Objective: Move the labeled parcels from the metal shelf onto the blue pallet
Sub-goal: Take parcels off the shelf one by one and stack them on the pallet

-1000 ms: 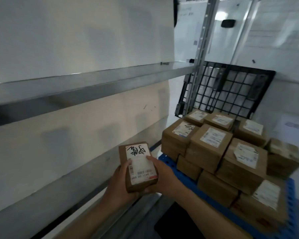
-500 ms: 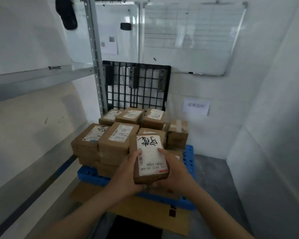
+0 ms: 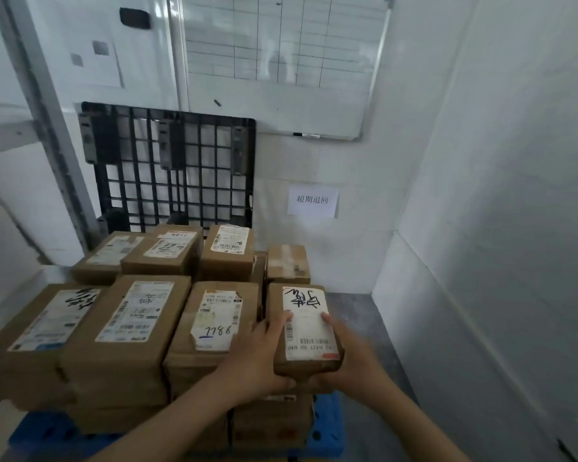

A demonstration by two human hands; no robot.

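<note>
A small brown parcel point(image 3: 306, 331) with a white label and black scrawl is held by both hands over the right side of the stack. My left hand point(image 3: 259, 356) grips its left edge and near corner; my right hand point(image 3: 351, 353) grips its right edge. Beside it, several brown labeled parcels point(image 3: 137, 315) are stacked in layers on the blue pallet point(image 3: 326, 431), whose edge shows bottom right and bottom left. The metal shelf point(image 3: 4, 135) is at the far left, with its grey upright post point(image 3: 44, 105).
A black plastic pallet point(image 3: 171, 168) leans against the back wall behind the stack. A whiteboard point(image 3: 281, 61) and a paper sign point(image 3: 312, 201) hang on that wall. A white wall runs along the right; grey floor point(image 3: 374, 328) lies between it and the pallet.
I have turned from the shelf to face the pallet and come closer. The parcel in both hands has moved forward and now sits level with the top of the stack's right side.
</note>
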